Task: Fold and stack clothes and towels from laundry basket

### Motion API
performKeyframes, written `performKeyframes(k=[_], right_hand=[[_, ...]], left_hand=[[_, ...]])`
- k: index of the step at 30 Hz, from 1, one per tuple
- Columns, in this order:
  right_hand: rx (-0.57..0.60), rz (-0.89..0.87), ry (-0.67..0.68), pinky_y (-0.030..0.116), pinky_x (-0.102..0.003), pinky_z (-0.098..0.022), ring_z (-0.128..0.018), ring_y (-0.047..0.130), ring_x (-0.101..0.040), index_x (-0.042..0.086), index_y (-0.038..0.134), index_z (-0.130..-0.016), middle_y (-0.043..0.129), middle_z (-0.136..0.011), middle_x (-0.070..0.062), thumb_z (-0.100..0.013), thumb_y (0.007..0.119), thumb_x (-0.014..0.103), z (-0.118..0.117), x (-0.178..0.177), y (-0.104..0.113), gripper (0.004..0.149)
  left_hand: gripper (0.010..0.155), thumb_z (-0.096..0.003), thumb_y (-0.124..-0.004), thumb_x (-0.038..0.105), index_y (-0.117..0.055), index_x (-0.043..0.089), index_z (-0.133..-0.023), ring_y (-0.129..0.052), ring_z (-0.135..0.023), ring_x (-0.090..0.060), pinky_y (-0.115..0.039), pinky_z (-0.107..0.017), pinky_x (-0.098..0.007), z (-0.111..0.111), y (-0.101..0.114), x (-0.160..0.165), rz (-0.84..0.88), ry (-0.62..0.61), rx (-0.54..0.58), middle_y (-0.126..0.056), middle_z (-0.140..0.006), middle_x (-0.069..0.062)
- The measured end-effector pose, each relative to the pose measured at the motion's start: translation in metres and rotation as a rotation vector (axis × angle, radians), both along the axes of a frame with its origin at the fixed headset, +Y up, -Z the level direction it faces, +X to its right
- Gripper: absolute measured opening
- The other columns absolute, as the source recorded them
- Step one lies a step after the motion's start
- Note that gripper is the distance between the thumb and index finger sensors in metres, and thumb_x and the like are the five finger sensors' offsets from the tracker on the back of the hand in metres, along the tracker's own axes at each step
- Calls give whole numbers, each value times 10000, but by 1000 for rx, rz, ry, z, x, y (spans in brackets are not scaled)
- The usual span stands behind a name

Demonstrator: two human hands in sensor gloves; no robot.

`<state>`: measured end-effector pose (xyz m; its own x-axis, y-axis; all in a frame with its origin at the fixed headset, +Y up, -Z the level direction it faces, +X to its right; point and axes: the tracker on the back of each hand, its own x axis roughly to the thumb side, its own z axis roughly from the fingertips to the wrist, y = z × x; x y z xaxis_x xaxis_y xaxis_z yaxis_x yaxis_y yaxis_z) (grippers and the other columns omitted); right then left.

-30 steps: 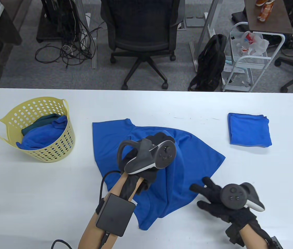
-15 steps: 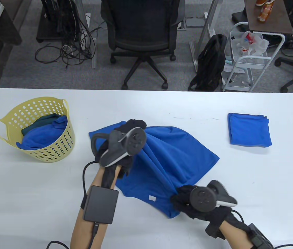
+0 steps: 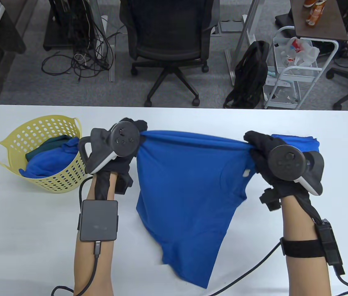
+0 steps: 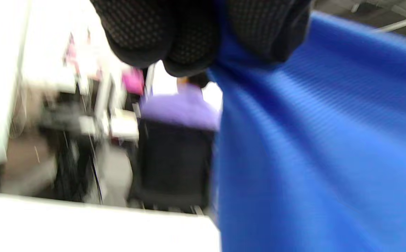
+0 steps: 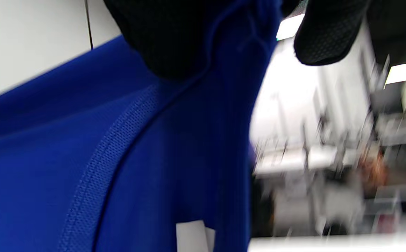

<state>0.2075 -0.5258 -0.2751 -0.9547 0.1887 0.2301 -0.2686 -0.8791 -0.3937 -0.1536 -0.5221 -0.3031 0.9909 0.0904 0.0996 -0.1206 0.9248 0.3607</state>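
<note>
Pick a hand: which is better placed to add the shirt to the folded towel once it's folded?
Right. The right hand grips the blue shirt right beside the folded blue towel; the left hand grips the opposite corner, nearer the yellow basket.

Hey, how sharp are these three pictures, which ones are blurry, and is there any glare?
Table view: sharp and evenly lit, the blue shirt and yellow basket crisp. Left wrist view: motion-smeared; the room behind is streaked, the left hand and shirt soft. Right wrist view: the shirt's seam reads fairly clearly, the background is smeared, with blown-out bright patches at upper right.
</note>
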Motion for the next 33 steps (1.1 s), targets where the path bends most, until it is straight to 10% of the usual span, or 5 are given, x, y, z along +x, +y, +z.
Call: performKeyframes(k=[5, 9, 21, 26, 33], right_hand=[[291, -87, 6, 616, -683, -688, -835, 810, -311, 261, 712, -946, 812, -926, -51, -571, 751, 210, 35, 5, 50, 381], [217, -116, 140, 609, -700, -685, -849, 811, -330, 227, 721, -970, 835, -914, -59, -570, 756, 237, 60, 23, 33, 401], [-649, -7, 417, 585, -723, -669, -965, 640, -526, 96, 725, -992, 657, -1085, -252, -589, 707, 232, 132, 43, -188, 425], [-648, -31, 417, 579, -726, -670, -972, 622, -548, 78, 723, -998, 633, -1102, -276, -597, 703, 224, 118, 38, -172, 427], [-416, 93, 84, 563, -727, -680, -989, 599, -538, 117, 701, -1007, 610, -1113, -265, -600, 698, 222, 9, 9, -121, 421]], left_hand=[[500, -533, -689, 470, -646, 365, -1019, -881, -835, -137, -793, -689, -430, 38, 44, -4, -104, -20, 355, -765, -994, 59], [503, -529, -669, 504, -652, 365, -1012, -861, -910, -189, -766, -713, -479, 73, 27, -12, -230, -174, 331, -744, -1055, 39], [510, -546, -683, 498, -687, 323, -1025, -863, -961, -249, -785, -698, -496, 169, -196, -2, -279, -535, -552, -754, -1098, -6], [513, -560, -703, 485, -698, 305, -1040, -816, -1013, -323, -748, -719, -540, 148, -172, -9, -184, -464, -626, -717, -1152, -75], [534, -567, -714, 483, -667, 313, -1072, -806, -1026, -334, -728, -731, -563, 48, -124, -1, -114, -153, -452, -692, -1182, -90]])
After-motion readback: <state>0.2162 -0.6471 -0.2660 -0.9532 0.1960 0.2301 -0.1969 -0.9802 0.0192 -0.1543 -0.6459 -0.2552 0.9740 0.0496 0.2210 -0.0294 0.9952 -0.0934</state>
